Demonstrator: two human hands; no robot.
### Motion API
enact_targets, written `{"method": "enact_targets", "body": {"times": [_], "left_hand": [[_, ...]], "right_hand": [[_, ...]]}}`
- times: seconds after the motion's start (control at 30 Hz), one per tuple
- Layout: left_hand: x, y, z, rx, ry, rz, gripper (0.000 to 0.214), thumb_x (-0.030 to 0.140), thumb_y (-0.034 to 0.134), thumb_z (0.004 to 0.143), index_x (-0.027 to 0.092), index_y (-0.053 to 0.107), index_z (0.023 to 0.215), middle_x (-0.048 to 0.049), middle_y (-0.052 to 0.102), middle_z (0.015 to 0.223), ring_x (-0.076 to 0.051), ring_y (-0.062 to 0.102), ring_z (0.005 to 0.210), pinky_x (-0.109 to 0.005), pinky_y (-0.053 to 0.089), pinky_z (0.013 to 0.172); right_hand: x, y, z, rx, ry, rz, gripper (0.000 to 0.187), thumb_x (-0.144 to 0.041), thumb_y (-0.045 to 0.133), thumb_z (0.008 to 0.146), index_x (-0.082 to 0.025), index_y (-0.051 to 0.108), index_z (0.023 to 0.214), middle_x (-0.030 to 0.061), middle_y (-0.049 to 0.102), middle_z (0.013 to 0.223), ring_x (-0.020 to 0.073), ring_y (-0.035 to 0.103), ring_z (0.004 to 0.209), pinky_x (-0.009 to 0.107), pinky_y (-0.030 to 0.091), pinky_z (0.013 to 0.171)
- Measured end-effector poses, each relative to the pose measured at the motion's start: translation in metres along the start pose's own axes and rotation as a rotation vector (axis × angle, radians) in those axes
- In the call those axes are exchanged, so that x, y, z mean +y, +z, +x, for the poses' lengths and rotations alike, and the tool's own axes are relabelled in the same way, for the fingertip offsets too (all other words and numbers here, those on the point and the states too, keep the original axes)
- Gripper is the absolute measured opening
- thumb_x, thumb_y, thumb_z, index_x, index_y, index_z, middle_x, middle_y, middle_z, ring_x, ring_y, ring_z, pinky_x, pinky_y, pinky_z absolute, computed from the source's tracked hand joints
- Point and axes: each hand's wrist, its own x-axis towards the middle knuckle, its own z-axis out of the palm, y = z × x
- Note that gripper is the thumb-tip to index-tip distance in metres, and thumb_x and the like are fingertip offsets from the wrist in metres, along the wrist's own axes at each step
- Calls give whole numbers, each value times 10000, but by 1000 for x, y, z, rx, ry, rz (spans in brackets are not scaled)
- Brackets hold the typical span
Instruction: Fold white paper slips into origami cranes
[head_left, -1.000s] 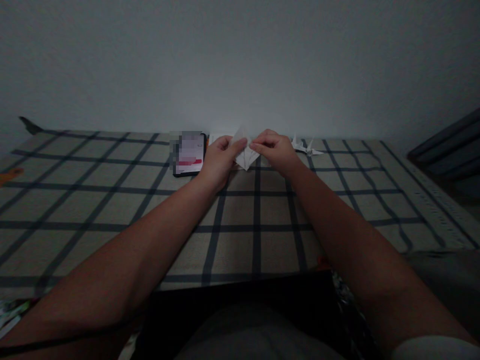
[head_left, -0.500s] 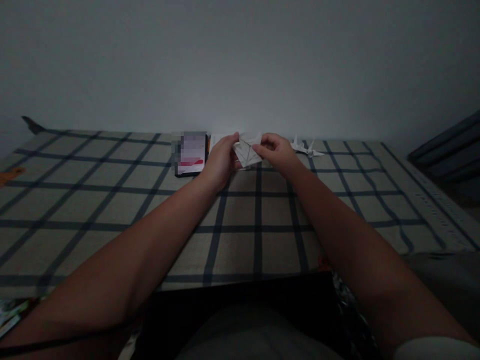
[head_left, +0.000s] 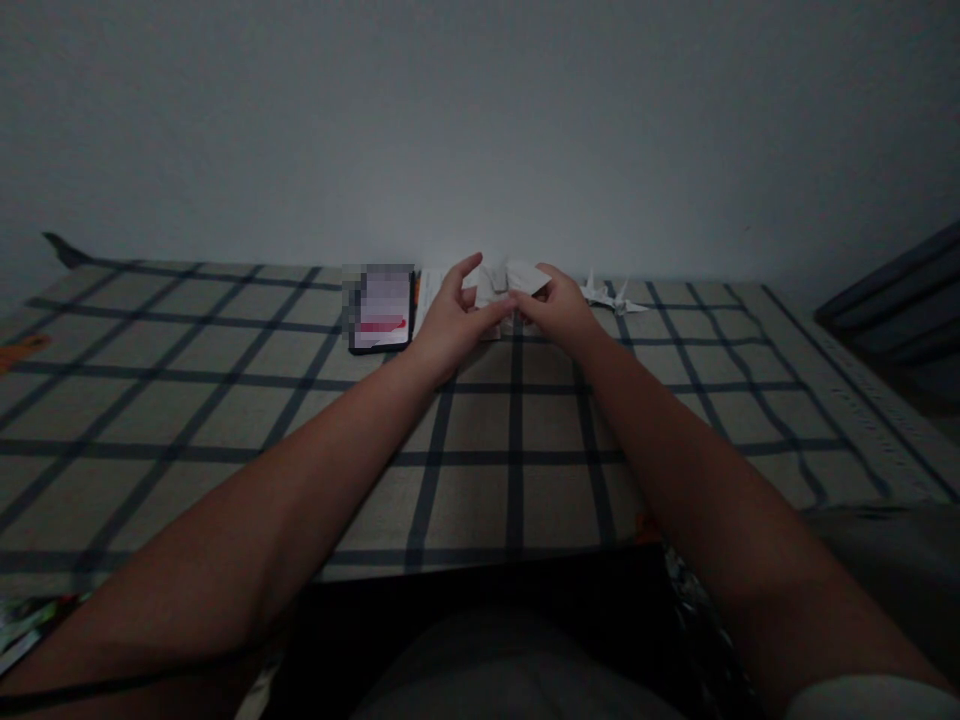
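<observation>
Both hands meet at the far middle of a checked cloth (head_left: 480, 440), holding a small piece of folded white paper (head_left: 517, 280) just above it. My left hand (head_left: 450, 320) pinches the paper's lower left part with the thumb, its index finger lifted. My right hand (head_left: 559, 310) grips the paper's right side, fingers curled round it. The light is dim and the folds are hard to read.
A phone (head_left: 379, 308) with a lit screen lies left of my left hand. Two finished white paper cranes (head_left: 611, 293) stand right of my right hand. A white sheet (head_left: 431, 285) lies by the phone. A wall rises just behind. Dark furniture (head_left: 892, 300) stands at the right.
The folded paper has been turned and raised slightly between both hands. My left index finger has lifted off it. Arms and the other objects stay where they were.
</observation>
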Motion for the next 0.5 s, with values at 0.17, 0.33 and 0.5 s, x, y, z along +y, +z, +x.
{"method": "enact_targets", "body": {"times": [0.17,0.33,0.5], "left_hand": [[-6,-5,3,66,86,97,381,425,833,797,169,770,1071,-84,804,1028,-191,728,902,-287,571,813],[-5,-11,8,124,76,138,279,443,785,821,184,785,925,-47,788,918,-167,671,798,-266,524,703],[1,-19,11,161,104,325,170,338,738,805,171,768,804,-34,757,813,-175,638,749,-278,482,675]], "right_hand": [[-13,3,-6,-111,36,95,341,-509,810,815,-229,629,887,24,685,783,171,609,695,320,527,641],[-23,3,-10,-218,7,137,545,-712,813,765,-205,659,893,7,681,781,146,610,705,290,530,678],[-17,-2,-6,-158,77,134,696,-901,571,866,-219,596,730,14,601,665,136,572,623,279,504,614]]}}
